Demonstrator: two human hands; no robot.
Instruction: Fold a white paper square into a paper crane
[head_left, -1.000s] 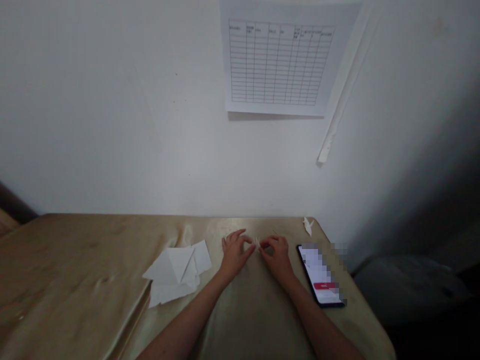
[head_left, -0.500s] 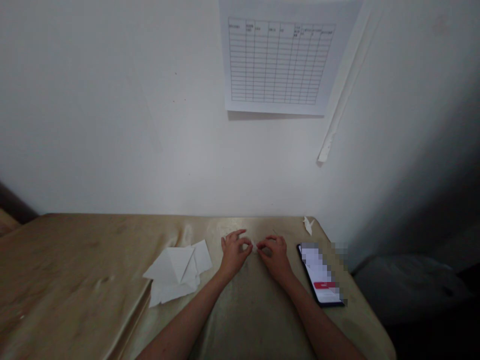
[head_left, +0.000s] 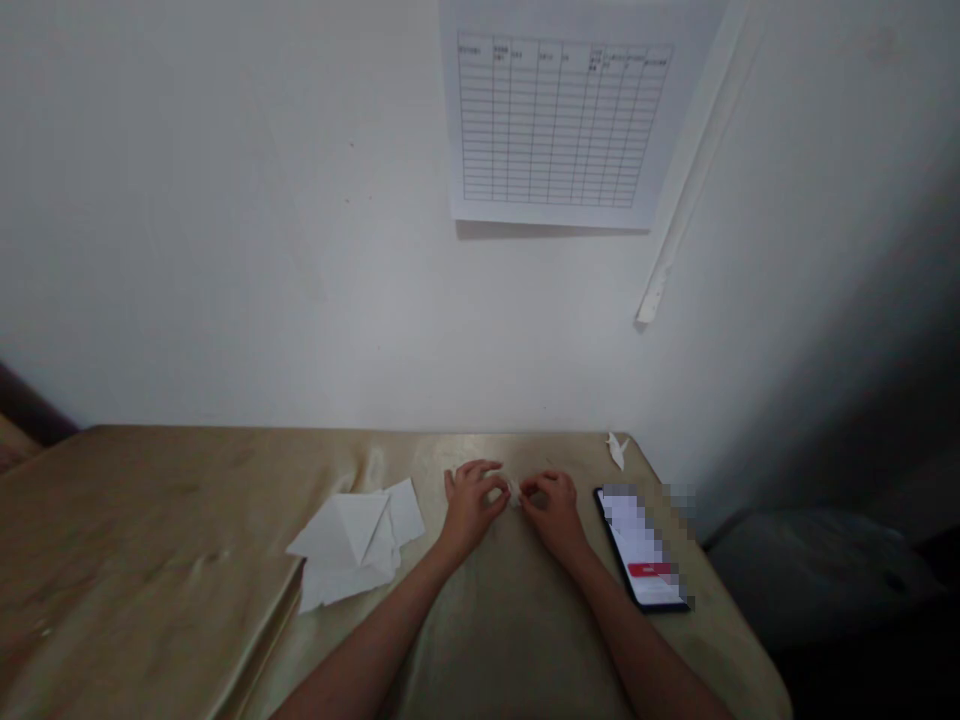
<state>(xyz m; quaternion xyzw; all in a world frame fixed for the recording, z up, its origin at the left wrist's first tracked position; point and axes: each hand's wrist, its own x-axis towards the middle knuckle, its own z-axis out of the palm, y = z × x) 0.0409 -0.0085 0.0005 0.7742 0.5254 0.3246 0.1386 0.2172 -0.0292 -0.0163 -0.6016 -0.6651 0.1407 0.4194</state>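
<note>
My left hand and my right hand rest close together on the tan table, fingers curled in a pinch. Between their fingertips sits a tiny folded white paper piece, held by both hands. Its shape is too small to make out. A loose pile of white paper sheets lies just left of my left hand. A smartphone with a lit screen lies just right of my right hand.
A small white folded paper crane stands at the table's far right corner. A white wall rises behind the table, with a printed grid sheet taped to it. The table's right edge drops off beside the phone into a dark area.
Both hands have stayed in place, with only slight finger movements on the small paper piece between them.
</note>
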